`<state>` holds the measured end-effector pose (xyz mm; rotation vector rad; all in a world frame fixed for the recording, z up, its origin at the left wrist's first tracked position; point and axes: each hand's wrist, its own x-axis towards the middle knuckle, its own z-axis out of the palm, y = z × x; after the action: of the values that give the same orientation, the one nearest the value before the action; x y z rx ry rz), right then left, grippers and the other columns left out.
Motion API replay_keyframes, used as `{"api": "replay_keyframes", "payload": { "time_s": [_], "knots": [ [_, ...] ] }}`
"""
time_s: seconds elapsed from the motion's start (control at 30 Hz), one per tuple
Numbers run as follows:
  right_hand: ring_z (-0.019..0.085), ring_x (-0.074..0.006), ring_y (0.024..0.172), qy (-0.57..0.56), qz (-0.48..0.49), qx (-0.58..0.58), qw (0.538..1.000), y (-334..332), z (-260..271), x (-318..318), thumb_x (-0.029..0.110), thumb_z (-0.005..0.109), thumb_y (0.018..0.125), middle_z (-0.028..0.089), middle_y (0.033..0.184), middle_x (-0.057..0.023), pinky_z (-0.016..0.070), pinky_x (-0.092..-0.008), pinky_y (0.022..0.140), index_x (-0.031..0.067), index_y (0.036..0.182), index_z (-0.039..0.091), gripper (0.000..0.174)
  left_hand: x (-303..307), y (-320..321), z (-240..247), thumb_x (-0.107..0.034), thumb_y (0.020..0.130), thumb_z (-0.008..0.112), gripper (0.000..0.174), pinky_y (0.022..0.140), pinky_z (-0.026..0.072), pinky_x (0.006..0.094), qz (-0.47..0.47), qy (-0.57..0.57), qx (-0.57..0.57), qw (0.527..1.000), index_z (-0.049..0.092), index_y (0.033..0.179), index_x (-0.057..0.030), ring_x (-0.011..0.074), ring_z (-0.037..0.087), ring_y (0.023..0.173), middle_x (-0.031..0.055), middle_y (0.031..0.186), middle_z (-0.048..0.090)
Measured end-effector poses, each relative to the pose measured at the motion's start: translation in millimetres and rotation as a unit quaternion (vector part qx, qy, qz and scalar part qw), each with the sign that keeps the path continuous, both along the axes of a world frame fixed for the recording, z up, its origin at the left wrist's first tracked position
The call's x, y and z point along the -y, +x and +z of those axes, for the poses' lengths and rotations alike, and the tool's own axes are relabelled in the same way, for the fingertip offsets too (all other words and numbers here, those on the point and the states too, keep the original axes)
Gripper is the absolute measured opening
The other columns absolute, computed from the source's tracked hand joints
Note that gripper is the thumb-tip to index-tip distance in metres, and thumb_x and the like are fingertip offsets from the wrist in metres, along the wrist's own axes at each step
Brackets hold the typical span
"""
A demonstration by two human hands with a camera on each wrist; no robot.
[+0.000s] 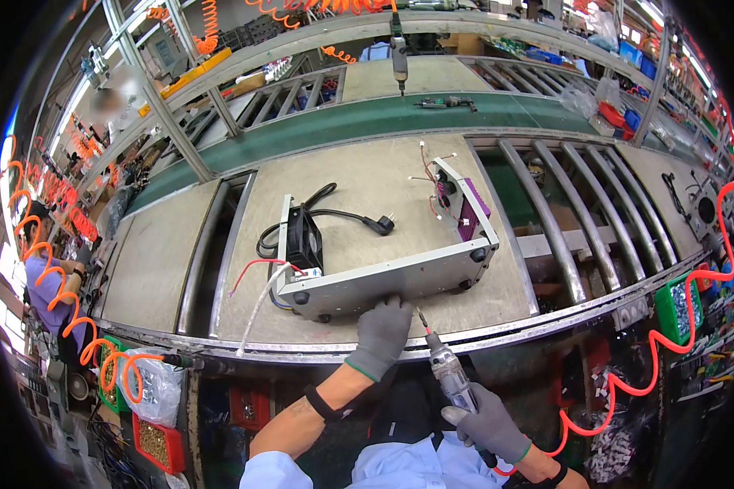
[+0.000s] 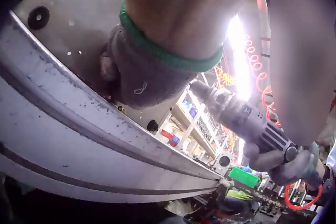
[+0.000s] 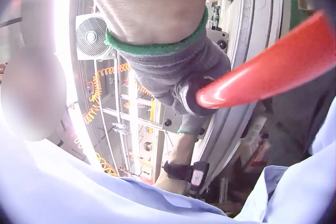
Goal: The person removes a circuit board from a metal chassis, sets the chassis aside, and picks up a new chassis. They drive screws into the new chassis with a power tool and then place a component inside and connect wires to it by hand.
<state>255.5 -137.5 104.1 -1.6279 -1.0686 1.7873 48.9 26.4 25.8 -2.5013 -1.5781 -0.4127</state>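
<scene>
A grey metal chassis (image 1: 383,281) lies on the work surface, its flat panel with black rubber feet facing the person. My left hand (image 1: 383,334), in a grey glove, is at the lower edge of that panel; its fingertips are hidden against it, and I cannot tell what they hold. My right hand (image 1: 493,424), also gloved, grips a pneumatic screwdriver (image 1: 450,371) with its bit pointing up beside the left hand. A black fan (image 1: 304,238) sits at the chassis's left end, a purple part (image 1: 470,213) at its right. A black power cord (image 1: 342,213) with a plug lies behind the panel.
Metal rollers (image 1: 559,220) run to the right of the board. A red coiled air hose (image 1: 620,391) hangs at the right, near a green bin (image 1: 678,306) of small parts. A red bin (image 1: 159,444) of fasteners stands lower left. Another screwdriver (image 1: 399,57) hangs overhead.
</scene>
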Motion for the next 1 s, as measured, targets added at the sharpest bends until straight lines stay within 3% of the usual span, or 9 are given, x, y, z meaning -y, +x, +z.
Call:
{"api": "replay_keyframes", "payload": {
  "time_s": [0.1,0.2,0.47,0.6,0.7,0.87,0.9,0.93,1.0],
  "knots": [
    [0.058,-0.0081,0.057,0.016,0.018,-0.019,1.000,-11.8,6.0,-7.1,0.032,0.077,0.091,0.059,0.079,-0.0042,0.0490,-0.0263,0.049,0.0017,0.119,0.057,0.046,6.7,-16.4,14.2,-0.015,0.089,0.063,0.006,0.057,0.0562,0.0425,-0.021,0.064,0.065,0.996,0.066,0.092,-0.0118,0.0279,0.068,0.079,0.0088,0.088,0.061],
    [0.057,-0.0078,0.056,0.031,0.016,-0.035,0.999,-29.2,8.4,-7.6,0.031,0.076,0.091,0.060,0.079,-0.0044,0.0486,-0.0257,0.049,0.0013,0.121,0.057,0.046,8.3,-29.2,17.9,-0.014,0.090,0.062,0.017,0.060,0.0590,0.0407,-0.014,-0.002,0.033,0.999,0.063,0.106,-0.0122,0.0264,0.069,0.077,0.0081,0.093,0.062],
    [0.057,-0.0088,0.052,0.020,-0.040,-0.037,0.998,-29.9,17.2,-10.7,0.025,0.075,0.090,0.057,0.074,-0.0043,0.0476,-0.0264,0.046,0.0011,0.119,0.055,0.042,-5.1,-2.3,8.6,-0.014,0.090,0.064,0.010,0.061,0.0599,0.0399,-0.026,-0.084,-0.049,0.995,0.070,0.098,-0.0108,0.0247,0.073,0.079,0.0080,0.093,0.066],
    [0.057,-0.0093,0.052,0.025,-0.038,-0.032,0.998,-28.0,14.7,-10.1,0.024,0.075,0.090,0.057,0.073,-0.0040,0.0468,-0.0270,0.046,0.0020,0.118,0.055,0.041,1.2,-5.8,2.6,-0.013,0.089,0.064,0.013,0.061,0.0594,0.0389,-0.034,0.004,-0.013,0.999,0.066,0.101,-0.0111,0.0249,0.072,0.077,0.0080,0.091,0.062],
    [0.057,-0.0089,0.053,0.026,-0.026,-0.045,0.998,-35.1,11.1,-9.7,0.025,0.076,0.090,0.057,0.074,-0.0034,0.0475,-0.0267,0.047,0.0026,0.118,0.056,0.042,24.1,-28.8,26.7,-0.008,0.089,0.065,0.010,0.063,0.0576,0.0398,0.023,-0.034,0.078,0.996,0.064,0.099,-0.0086,0.0274,0.072,0.081,0.0111,0.091,0.065],
    [0.059,-0.0077,0.057,0.032,0.028,-0.049,0.998,-55.0,13.2,-16.7,0.032,0.076,0.092,0.060,0.078,-0.0032,0.0503,-0.0263,0.050,0.0028,0.119,0.056,0.045,46.0,-88.1,102.1,-0.001,0.087,0.063,0.016,0.068,0.0557,0.0383,-0.072,-0.027,0.305,0.949,0.064,0.102,-0.0028,0.0333,0.068,0.078,0.0171,0.089,0.065],
    [0.059,-0.0077,0.057,0.032,0.035,-0.055,0.997,-60.3,13.2,-18.8,0.033,0.075,0.092,0.060,0.078,-0.0033,0.0505,-0.0264,0.050,0.0028,0.119,0.056,0.045,43.2,-98.7,117.7,-0.003,0.086,0.066,0.018,0.067,0.0548,0.0371,-0.064,-0.042,0.326,0.942,0.067,0.105,-0.0020,0.0287,0.069,0.076,0.0160,0.093,0.068],
    [0.059,-0.0078,0.057,0.033,0.043,-0.060,0.997,-65.7,14.8,-20.7,0.034,0.075,0.092,0.060,0.078,-0.0034,0.0507,-0.0266,0.050,0.0028,0.118,0.056,0.045,39.1,-107.0,124.9,-0.005,0.091,0.066,0.019,0.065,0.0540,0.0315,-0.031,-0.115,0.409,0.905,0.069,0.109,0.0002,0.0185,0.068,0.074,0.0111,0.091,0.070],
    [0.060,-0.0083,0.057,0.024,0.049,-0.066,0.996,-76.0,17.3,-23.7,0.031,0.072,0.093,0.060,0.075,-0.0039,0.0501,-0.0261,0.049,0.0023,0.116,0.055,0.040,21.5,-122.1,146.1,-0.005,0.098,0.061,0.021,0.065,0.0552,0.0263,0.026,-0.247,0.495,0.833,0.069,0.116,0.0032,0.0111,0.067,0.075,0.0074,0.092,0.071]
  ]
}}
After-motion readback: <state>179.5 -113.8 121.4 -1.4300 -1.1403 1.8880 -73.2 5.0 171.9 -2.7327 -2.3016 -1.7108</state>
